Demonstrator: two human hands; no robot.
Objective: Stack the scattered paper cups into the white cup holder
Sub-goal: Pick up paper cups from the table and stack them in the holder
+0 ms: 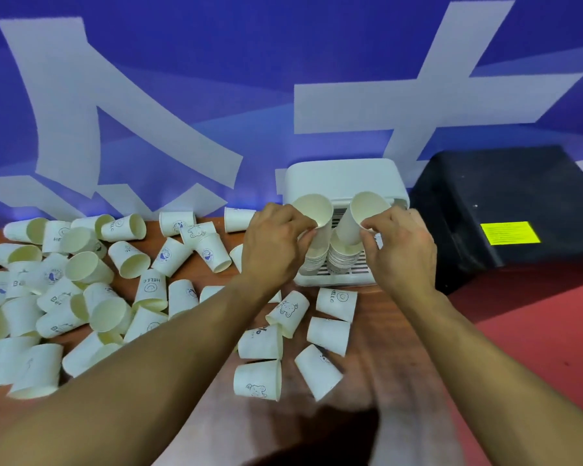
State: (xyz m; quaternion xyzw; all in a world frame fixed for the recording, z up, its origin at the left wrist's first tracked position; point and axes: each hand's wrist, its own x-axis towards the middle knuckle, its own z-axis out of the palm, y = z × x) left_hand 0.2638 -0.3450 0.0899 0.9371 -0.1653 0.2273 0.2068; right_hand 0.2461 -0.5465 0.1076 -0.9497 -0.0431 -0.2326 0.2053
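Observation:
A white cup holder (342,178) stands at the back of the wooden table, with two stacks of paper cups rising from its slotted tray. My left hand (271,245) grips the top cup of the left stack (313,210). My right hand (401,248) grips the top cup of the right stack (367,208). Both top cups tilt with their open mouths towards me. Several loose paper cups (91,287) lie scattered over the table's left side, and a few more cups (330,334) lie in front of the holder between my forearms.
A black box (505,203) with a yellow label (509,233) sits right of the holder on a red surface (535,331). A blue and white banner (182,95) forms the wall behind the table. The wooden table (377,361) ends near the red surface.

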